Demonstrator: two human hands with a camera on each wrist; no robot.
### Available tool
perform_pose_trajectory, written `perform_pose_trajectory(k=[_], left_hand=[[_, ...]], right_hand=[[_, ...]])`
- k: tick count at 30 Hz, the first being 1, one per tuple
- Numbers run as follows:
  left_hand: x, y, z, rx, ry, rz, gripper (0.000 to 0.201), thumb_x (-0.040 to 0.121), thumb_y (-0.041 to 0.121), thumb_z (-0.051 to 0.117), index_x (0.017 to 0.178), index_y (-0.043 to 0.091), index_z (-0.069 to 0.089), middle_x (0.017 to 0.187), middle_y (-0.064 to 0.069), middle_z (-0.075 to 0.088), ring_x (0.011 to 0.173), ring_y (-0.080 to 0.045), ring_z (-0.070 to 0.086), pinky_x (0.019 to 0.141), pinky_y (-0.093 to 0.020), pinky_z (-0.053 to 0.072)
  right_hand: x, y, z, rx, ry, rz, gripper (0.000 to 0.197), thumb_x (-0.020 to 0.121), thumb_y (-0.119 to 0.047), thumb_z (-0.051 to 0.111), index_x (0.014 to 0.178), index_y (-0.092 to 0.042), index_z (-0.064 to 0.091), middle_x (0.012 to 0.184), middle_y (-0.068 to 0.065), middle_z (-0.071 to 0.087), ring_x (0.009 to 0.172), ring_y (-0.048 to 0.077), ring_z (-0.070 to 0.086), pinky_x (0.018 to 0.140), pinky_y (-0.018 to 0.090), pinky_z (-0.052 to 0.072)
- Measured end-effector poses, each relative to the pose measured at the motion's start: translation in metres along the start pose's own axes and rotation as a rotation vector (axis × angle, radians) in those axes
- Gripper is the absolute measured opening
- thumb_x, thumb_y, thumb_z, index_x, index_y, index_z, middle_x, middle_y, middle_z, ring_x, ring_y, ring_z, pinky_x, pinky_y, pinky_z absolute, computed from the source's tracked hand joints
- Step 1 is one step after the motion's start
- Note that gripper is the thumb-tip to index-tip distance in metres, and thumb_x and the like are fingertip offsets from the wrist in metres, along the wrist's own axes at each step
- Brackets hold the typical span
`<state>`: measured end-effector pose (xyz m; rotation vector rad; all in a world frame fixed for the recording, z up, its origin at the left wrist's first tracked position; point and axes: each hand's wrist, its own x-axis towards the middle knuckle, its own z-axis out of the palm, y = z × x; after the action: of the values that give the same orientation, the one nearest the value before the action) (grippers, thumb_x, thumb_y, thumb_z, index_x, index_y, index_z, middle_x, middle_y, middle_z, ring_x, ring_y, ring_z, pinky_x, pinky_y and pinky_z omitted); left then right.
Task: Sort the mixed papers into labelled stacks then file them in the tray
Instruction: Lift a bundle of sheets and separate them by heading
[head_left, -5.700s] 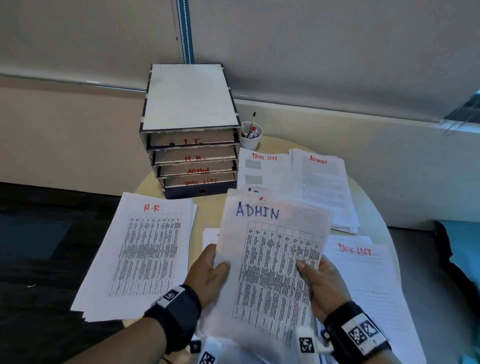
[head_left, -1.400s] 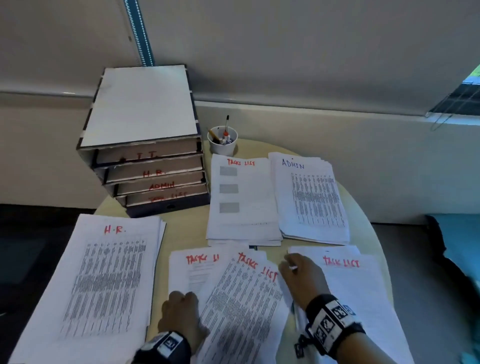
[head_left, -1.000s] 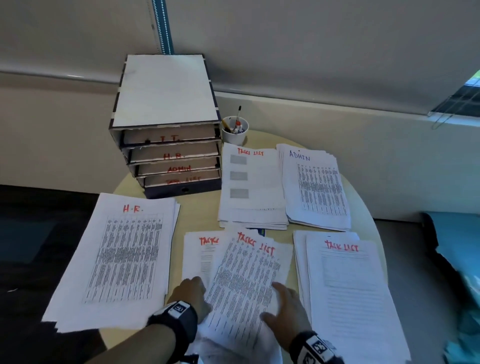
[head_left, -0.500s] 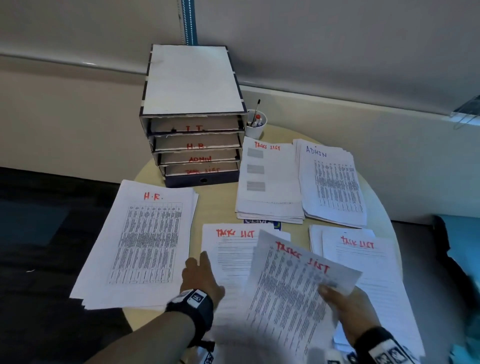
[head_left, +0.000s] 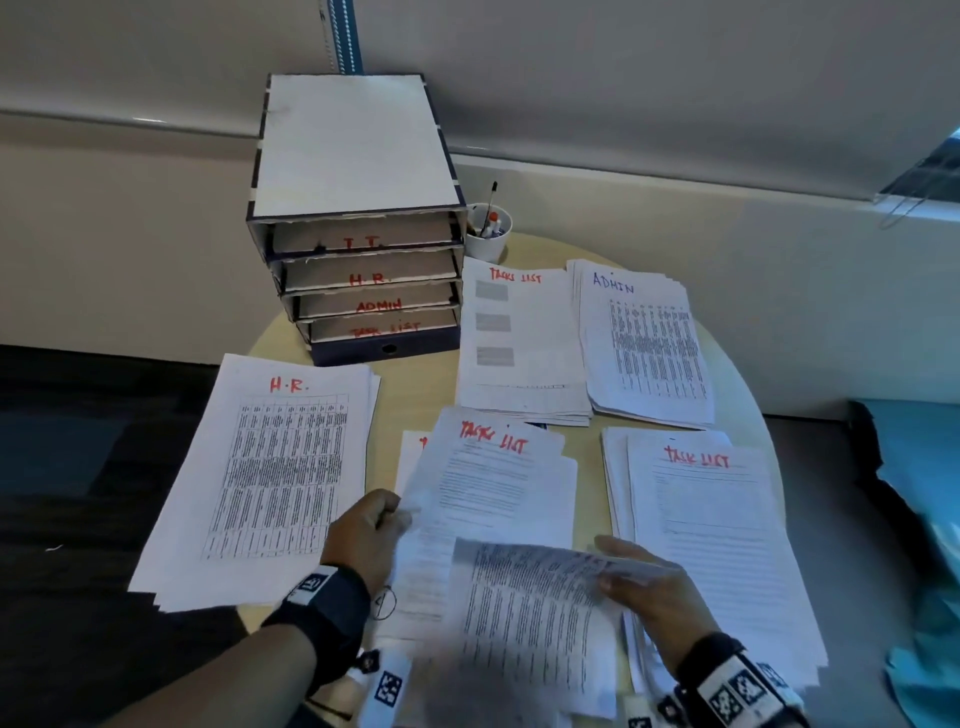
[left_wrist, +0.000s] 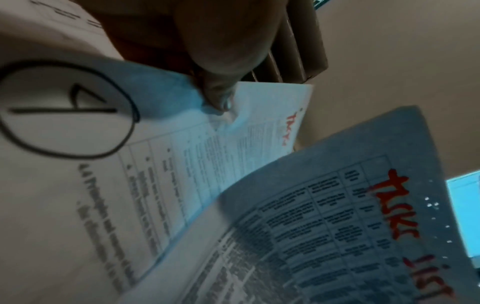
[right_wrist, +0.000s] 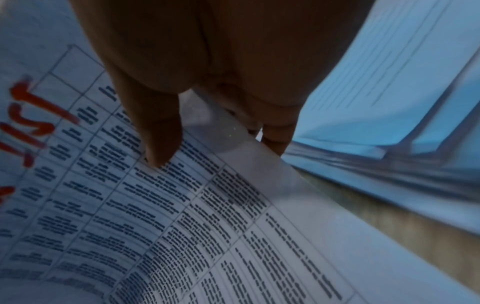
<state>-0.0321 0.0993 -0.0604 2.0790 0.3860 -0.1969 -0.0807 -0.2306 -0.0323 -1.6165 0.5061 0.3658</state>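
My left hand (head_left: 392, 517) pinches the left edge of a text sheet headed Task List (head_left: 493, 483), lifting it off the small mixed pile in front of me; the thumb (left_wrist: 221, 98) presses on that sheet (left_wrist: 259, 133). My right hand (head_left: 621, 569) grips a table-printed Task List sheet (head_left: 524, 618), bowed and held low near my body, thumb (right_wrist: 161, 144) on top, fingers underneath. Sorted stacks lie around: H.R. (head_left: 280, 467) at left, Task List (head_left: 519, 338) and Admin (head_left: 644, 343) at the back, another Task List stack (head_left: 711, 545) at right. The labelled tray (head_left: 358, 156) stands at the back left.
A white cup of pens (head_left: 488, 239) stands just right of the tray. The round table's edge (head_left: 748, 395) curves close behind the Admin stack. The H.R. stack overhangs the table's left side. A blue object (head_left: 919, 493) lies beyond the table at right.
My right hand has drawn the table-printed sheet down and closer to me. My left hand went from resting flat on the pile to pinching and lifting the text sheet's left edge.
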Motion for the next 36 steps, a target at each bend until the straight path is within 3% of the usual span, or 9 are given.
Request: perform_pose_trajectory(k=[4, 8, 12, 15, 19, 23, 26, 34, 36], left_hand=[[-0.016, 0.004, 0.000, -0.253, -0.184, -0.003, 0.013, 0.083, 0.015, 0.069, 0.074, 0.024, 0.065, 0.073, 0.003, 0.067, 0.069, -0.014, 0.058, 0.066, -0.027, 0.044], [-0.025, 0.004, 0.006, -0.161, -0.448, 0.014, 0.036, 0.081, -0.007, 0.052, 0.077, 0.024, 0.071, 0.080, 0.015, 0.063, 0.079, -0.008, 0.058, 0.073, -0.019, 0.043], [-0.007, 0.002, 0.021, 0.353, -0.206, 0.030, 0.036, 0.084, 0.008, 0.057, 0.120, 0.012, 0.061, 0.124, -0.002, 0.049, 0.124, -0.020, 0.048, 0.102, -0.018, 0.036], [0.001, 0.005, 0.035, 0.648, -0.211, -0.140, 0.074, 0.074, 0.044, 0.069, 0.135, 0.018, 0.036, 0.137, -0.010, 0.034, 0.124, -0.031, 0.042, 0.095, -0.041, 0.049], [0.010, 0.010, 0.043, 0.500, -0.185, -0.350, 0.101, 0.076, 0.031, 0.079, 0.150, 0.023, 0.011, 0.139, -0.014, 0.031, 0.117, -0.034, 0.053, 0.090, -0.039, 0.053], [0.014, 0.002, 0.037, 0.424, -0.088, -0.274, 0.039, 0.088, 0.019, 0.061, 0.119, 0.023, 0.038, 0.089, 0.000, 0.058, 0.076, -0.023, 0.059, 0.064, -0.030, 0.046], [0.010, -0.007, 0.023, 0.359, -0.015, -0.184, 0.016, 0.092, 0.025, 0.057, 0.085, 0.021, 0.043, 0.072, 0.002, 0.055, 0.061, -0.018, 0.046, 0.055, -0.026, 0.037], [-0.019, -0.002, -0.004, -0.353, -0.137, -0.103, 0.026, 0.087, -0.006, 0.063, 0.072, 0.013, 0.057, 0.054, 0.009, 0.055, 0.052, -0.002, 0.047, 0.052, -0.016, 0.037], [-0.028, 0.003, -0.004, -0.432, -0.294, -0.159, 0.028, 0.085, -0.015, 0.060, 0.070, 0.008, 0.056, 0.049, 0.008, 0.050, 0.044, -0.002, 0.041, 0.045, -0.013, 0.032]], right_hand=[[0.008, 0.000, 0.007, 0.097, -0.025, -0.045, 0.063, 0.059, -0.027, 0.094, 0.111, 0.001, 0.073, 0.126, -0.018, 0.060, 0.116, 0.002, 0.061, 0.099, 0.036, 0.049], [0.004, -0.009, 0.015, 0.091, 0.053, -0.077, 0.025, 0.081, 0.006, 0.071, 0.104, -0.002, 0.073, 0.097, 0.011, 0.077, 0.092, 0.027, 0.074, 0.084, 0.039, 0.058], [0.011, 0.007, 0.006, 0.043, 0.263, -0.014, 0.020, 0.080, 0.004, 0.074, 0.099, -0.002, 0.073, 0.094, 0.018, 0.076, 0.085, 0.036, 0.073, 0.084, 0.049, 0.058], [0.007, 0.013, 0.001, -0.153, 0.326, -0.032, 0.045, 0.083, 0.000, 0.073, 0.122, -0.017, 0.061, 0.106, 0.008, 0.073, 0.093, 0.030, 0.069, 0.088, 0.045, 0.055], [0.005, 0.014, -0.003, -0.294, 0.340, -0.013, 0.080, 0.085, -0.006, 0.074, 0.149, -0.028, 0.033, 0.111, 0.001, 0.067, 0.095, 0.025, 0.067, 0.092, 0.042, 0.054], [0.001, 0.007, -0.004, -0.248, 0.295, -0.023, 0.015, 0.086, -0.001, 0.071, 0.097, -0.011, 0.073, 0.074, 0.005, 0.073, 0.064, 0.021, 0.064, 0.060, 0.028, 0.051], [0.001, 0.008, -0.008, -0.177, 0.180, -0.061, 0.028, 0.080, 0.014, 0.068, 0.070, -0.012, 0.076, 0.068, 0.009, 0.072, 0.067, 0.026, 0.062, 0.065, 0.034, 0.049], [0.012, 0.019, -0.006, 0.157, -0.015, -0.051, 0.012, 0.071, 0.017, 0.072, 0.082, 0.012, 0.069, 0.127, 0.002, 0.068, 0.117, 0.022, 0.064, 0.100, 0.048, 0.049], [0.016, 0.021, -0.001, 0.218, -0.077, -0.016, 0.047, 0.054, -0.006, 0.092, 0.091, 0.012, 0.069, 0.126, 0.008, 0.068, 0.115, 0.026, 0.065, 0.099, 0.048, 0.048]])
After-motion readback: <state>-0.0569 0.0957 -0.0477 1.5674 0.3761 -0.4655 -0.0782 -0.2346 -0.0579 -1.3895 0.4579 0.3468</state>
